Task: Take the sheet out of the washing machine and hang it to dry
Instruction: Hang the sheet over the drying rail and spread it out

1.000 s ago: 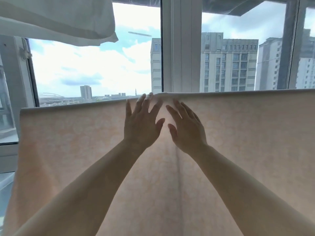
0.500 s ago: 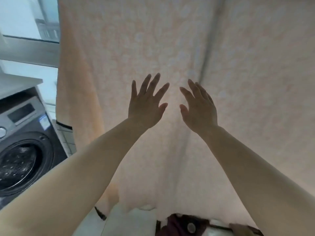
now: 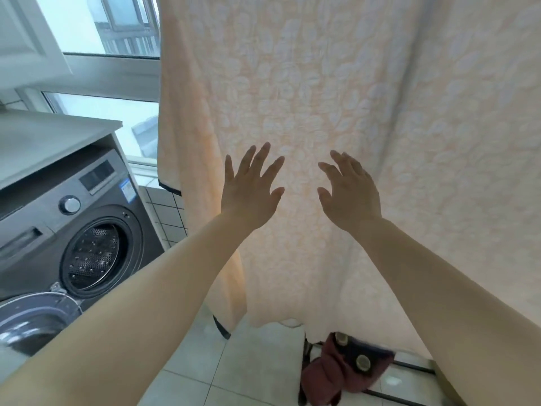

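Peach sheet (image 3: 336, 92) with a pale leaf print hung full length in front of the window (image 3: 117, 68); its top ran out of view, and its lower edge ended just above the tiled floor (image 3: 234, 361). Backlight showed through the fabric. Left hand (image 3: 248, 191) was raised against the sheet, fingers spread and straight, gripping nothing. Right hand (image 3: 348, 194) was level with it, fingers spread and slightly bent, also gripping nothing. Whether palms touched the fabric could not be told. Grey front-loading washing machine (image 3: 73, 224) stood at the left under a counter (image 3: 52, 133), its door (image 3: 35, 320) swung open and the drum visible. Dark red cloth item (image 3: 336, 373) lay on the floor below the sheet's lower edge.
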